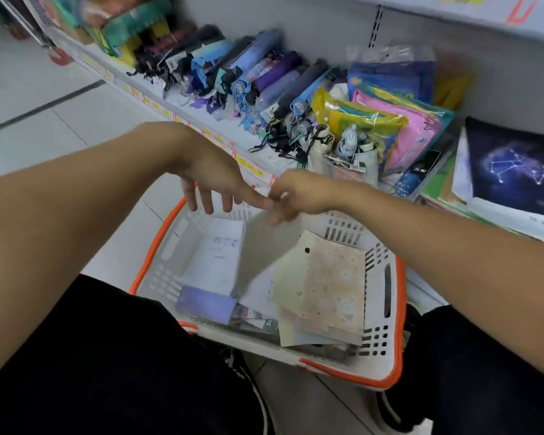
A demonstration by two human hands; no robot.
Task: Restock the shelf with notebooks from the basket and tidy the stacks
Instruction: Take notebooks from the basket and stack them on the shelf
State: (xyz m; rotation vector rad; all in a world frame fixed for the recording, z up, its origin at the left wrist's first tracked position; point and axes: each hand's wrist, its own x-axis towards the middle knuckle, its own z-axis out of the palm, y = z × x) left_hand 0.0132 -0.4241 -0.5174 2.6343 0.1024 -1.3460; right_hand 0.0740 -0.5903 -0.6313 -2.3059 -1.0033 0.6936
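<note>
A white basket with an orange rim [397, 312] stands on the floor between my knees. Loose notebooks lie in it: a cream patterned one [333, 287], a white one [217, 255] and a purple one [206, 304]. My right hand [299, 196] hovers over the basket's far side and pinches the top edge of a blurred grey notebook [269, 249], which hangs down into the basket. My left hand [212, 180] is beside it with its fingers hanging straight; the index fingertip touches the right hand's fingers. On the shelf at right, a dark blue constellation notebook [512, 164] tops a stack.
The low shelf [201, 114] behind the basket holds a row of folded umbrellas [248, 73] and coloured plastic pouches [390, 120]. Its front edge carries price tags. Tiled floor lies to the left. My dark trouser legs flank the basket.
</note>
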